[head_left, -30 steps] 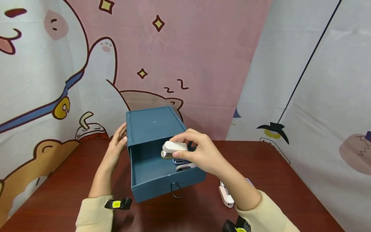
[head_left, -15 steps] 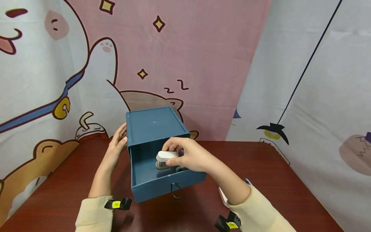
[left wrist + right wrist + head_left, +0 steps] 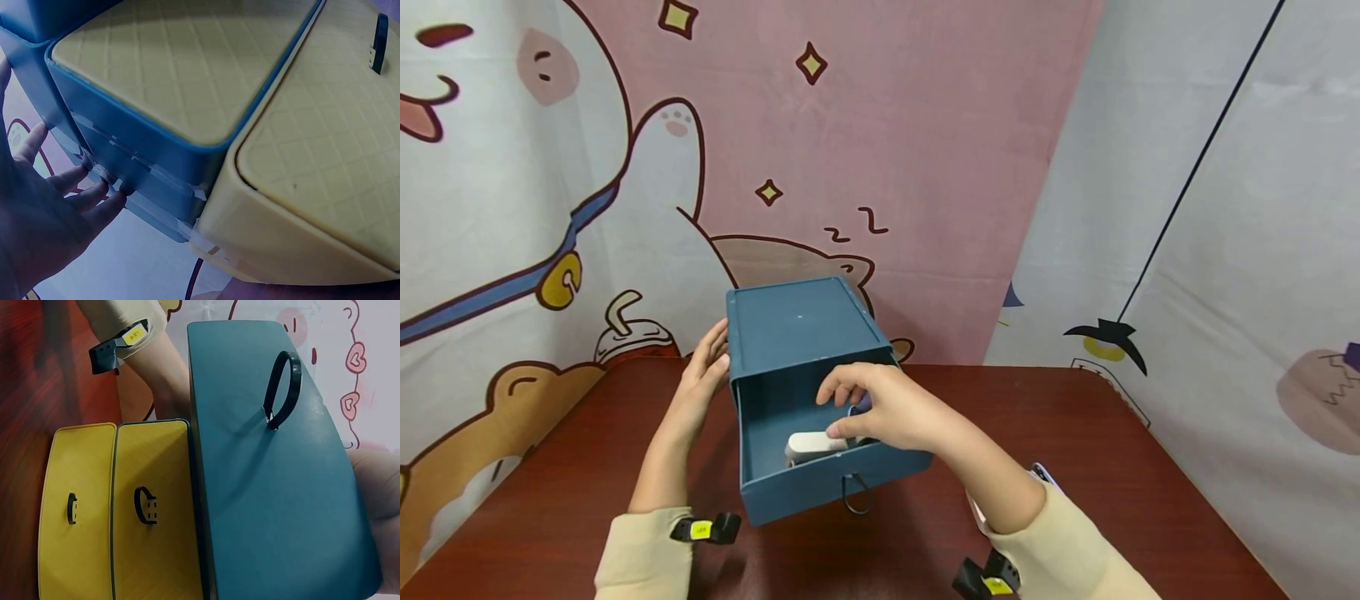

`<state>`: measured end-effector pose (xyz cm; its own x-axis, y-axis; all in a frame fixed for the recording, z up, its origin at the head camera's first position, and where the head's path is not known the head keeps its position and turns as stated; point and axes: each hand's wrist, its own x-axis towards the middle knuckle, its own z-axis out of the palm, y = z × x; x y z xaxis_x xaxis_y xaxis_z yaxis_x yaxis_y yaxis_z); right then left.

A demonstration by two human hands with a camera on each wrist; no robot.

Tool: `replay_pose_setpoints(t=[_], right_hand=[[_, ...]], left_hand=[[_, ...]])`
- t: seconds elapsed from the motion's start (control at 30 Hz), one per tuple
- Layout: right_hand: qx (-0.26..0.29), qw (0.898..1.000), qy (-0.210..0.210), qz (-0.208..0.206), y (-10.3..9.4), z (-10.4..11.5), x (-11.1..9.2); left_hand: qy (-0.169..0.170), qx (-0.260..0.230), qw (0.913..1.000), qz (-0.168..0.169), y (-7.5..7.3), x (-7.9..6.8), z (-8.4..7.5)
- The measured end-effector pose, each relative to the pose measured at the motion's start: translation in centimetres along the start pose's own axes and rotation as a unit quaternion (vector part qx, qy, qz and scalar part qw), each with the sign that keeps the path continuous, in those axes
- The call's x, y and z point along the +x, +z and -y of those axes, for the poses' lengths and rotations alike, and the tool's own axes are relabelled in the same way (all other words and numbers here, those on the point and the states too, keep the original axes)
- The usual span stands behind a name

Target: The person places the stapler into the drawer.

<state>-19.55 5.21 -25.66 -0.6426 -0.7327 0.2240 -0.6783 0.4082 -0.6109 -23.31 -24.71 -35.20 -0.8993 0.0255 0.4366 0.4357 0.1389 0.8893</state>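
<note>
A white stapler [image 3: 814, 446] lies in the pulled-out blue drawer [image 3: 820, 487], just behind its front wall. My right hand [image 3: 891, 408] is over the drawer, fingers loosely bent and apart from the thumb. The thumb tip is at the stapler's right end; whether it touches cannot be told. Behind that hand, other small items in the drawer are mostly hidden. My left hand [image 3: 50, 225] rests extended fingers against the side of the blue drawer cabinet [image 3: 137, 150]. In the right wrist view, a black loop handle [image 3: 284, 394] stands out from the drawer front.
Below the blue drawer are two yellow drawer fronts [image 3: 153, 550], each with a black loop. On the dark red table [image 3: 1112, 483], a pale object and a blue-edged thing [image 3: 1041, 473] are partly hidden by my right forearm. A printed cloth [image 3: 925, 167] hangs behind.
My right hand has lowered the white stapler into the drawer, toward the front left, and let go of it. The left hand stays at the cabinet's side.
</note>
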Motion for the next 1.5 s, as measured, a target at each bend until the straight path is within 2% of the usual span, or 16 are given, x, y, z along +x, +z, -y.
replay_pose_setpoints(t=[0.27,0.47,0.57,0.7,0.83,0.97,1.03,1.33,1.43,1.5], right_hand=[[0.016,0.997,-0.028,-0.064,-0.2,0.2,-1.1],[0.035,0.987,-0.055,-0.144,0.3,0.5,-3.0],[0.045,0.975,-0.1,-0.195,0.8,0.5,-4.1],[0.049,0.949,-0.183,-0.251,1.7,0.2,-5.2],[0.048,0.928,-0.237,-0.284,2.8,-0.3,-6.1],[0.05,0.916,-0.266,-0.296,4.0,-1.0,-6.8],[0.047,0.917,-0.269,-0.292,4.6,-1.5,-7.1],[0.013,0.932,-0.245,-0.268,6.6,-2.8,-7.5],[0.018,0.937,-0.231,-0.26,7.0,-3.0,-7.6],[0.021,0.938,-0.231,-0.258,7.3,-3.1,-7.6]], left_hand=[[0.001,0.003,1.0,0.005,-0.1,0.0,0.0],[0.002,0.002,1.0,0.005,-0.1,0.0,0.1],[0.001,0.003,1.0,0.005,-0.1,0.0,0.1],[-0.001,0.006,1.0,0.003,-0.1,0.0,0.1],[-0.001,0.003,1.0,0.002,-0.1,0.0,0.1],[0.0,-0.002,1.0,0.002,-0.1,0.0,0.1],[0.001,-0.002,1.0,0.002,-0.1,0.0,0.1],[0.001,0.003,1.0,-0.001,-0.1,0.1,0.3],[0.002,0.004,1.0,-0.002,-0.1,0.1,0.3],[0.002,0.004,1.0,-0.001,-0.1,0.1,0.3]])
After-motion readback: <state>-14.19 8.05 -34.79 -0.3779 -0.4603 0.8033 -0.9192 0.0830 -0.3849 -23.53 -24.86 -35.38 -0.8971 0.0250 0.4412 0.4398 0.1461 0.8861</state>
